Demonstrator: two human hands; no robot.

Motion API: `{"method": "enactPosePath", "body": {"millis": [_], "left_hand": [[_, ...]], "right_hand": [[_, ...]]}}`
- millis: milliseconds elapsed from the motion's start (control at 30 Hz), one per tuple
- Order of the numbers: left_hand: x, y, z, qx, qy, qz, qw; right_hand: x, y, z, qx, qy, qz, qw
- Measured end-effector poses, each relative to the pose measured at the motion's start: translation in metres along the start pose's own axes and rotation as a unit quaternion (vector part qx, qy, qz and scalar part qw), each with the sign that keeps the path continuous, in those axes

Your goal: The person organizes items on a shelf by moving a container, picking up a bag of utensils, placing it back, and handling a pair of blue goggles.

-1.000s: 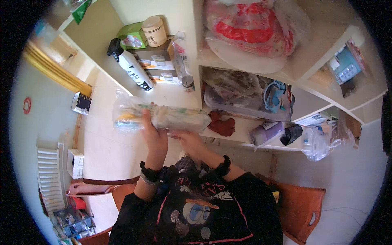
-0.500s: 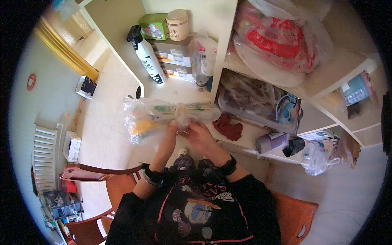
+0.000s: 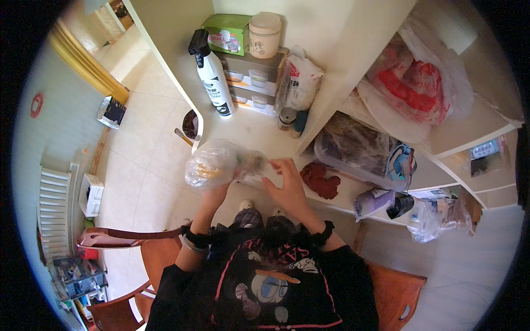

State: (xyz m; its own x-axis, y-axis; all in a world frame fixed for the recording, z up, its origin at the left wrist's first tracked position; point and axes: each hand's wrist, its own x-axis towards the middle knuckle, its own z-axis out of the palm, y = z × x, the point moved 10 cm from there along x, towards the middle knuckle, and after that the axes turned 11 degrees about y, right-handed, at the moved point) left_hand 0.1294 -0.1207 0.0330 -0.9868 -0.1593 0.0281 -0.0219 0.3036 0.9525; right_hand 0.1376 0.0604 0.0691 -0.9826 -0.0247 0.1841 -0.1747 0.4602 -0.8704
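Brown wood first, a chair [image 3: 157, 256] down at 7 o'clock from the action. And here's the star: a clear plastic bag [image 3: 212, 161], crinkled, with something yellow inside, held up at the near edge of the shelf [image 3: 247, 132]. Beneath it, the left hand [image 3: 216, 192] is wrapped on it, fingers mostly lost behind the plastic. Danger spot: slick film and a bulky end could let it slip, I'd say, if that one grip loosens, and the floor [image 3: 160, 187] is waiting below.

Straight up at 12 o'clock stands a white spray bottle [image 3: 214, 83], tall and narrow; a careless swing of the bundle could topple it. Over to 4 o'clock, the right hand [image 3: 288, 188], open, fingers spread, forefinger close by the bag's blurred narrow end. Touching? Can't tell! At 2 o'clock, a small grey-topped jar [image 3: 287, 117] sits in reach of a clumsy elbow or knuckle. Out at 3 o'clock, a rust-red cloth [image 3: 320, 181] lies by the shelf's edge; a snagging right hand might drag it off.
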Motion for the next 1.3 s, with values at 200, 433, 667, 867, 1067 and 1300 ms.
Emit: {"method": "enactPosePath", "body": {"millis": [200, 433, 667, 867, 1067, 1300], "left_hand": [[0.033, -0.003, 0.007, -0.061, -0.043, 0.027, 0.997], [0.064, -0.046, 0.049, -0.321, -0.057, -0.251, 0.911], [0.063, -0.080, 0.077, -0.333, -0.153, -0.314, 0.876], [0.072, -0.096, 0.056, -0.266, -0.052, -0.310, 0.911], [0.069, -0.090, 0.052, -0.301, -0.105, -0.321, 0.892], [0.056, -0.113, 0.057, -0.196, -0.129, -0.351, 0.907]], "right_hand": [[0.029, -0.003, 0.039, 0.006, -0.013, -0.043, 0.999], [0.048, 0.027, 0.053, -0.193, -0.026, -0.027, 0.981], [0.044, 0.059, 0.055, -0.238, -0.065, 0.015, 0.969], [0.056, 0.037, 0.057, -0.247, -0.007, -0.099, 0.964], [0.055, 0.052, 0.075, -0.258, -0.073, -0.039, 0.963], [0.042, 0.048, 0.056, -0.258, -0.056, -0.041, 0.964]]}}
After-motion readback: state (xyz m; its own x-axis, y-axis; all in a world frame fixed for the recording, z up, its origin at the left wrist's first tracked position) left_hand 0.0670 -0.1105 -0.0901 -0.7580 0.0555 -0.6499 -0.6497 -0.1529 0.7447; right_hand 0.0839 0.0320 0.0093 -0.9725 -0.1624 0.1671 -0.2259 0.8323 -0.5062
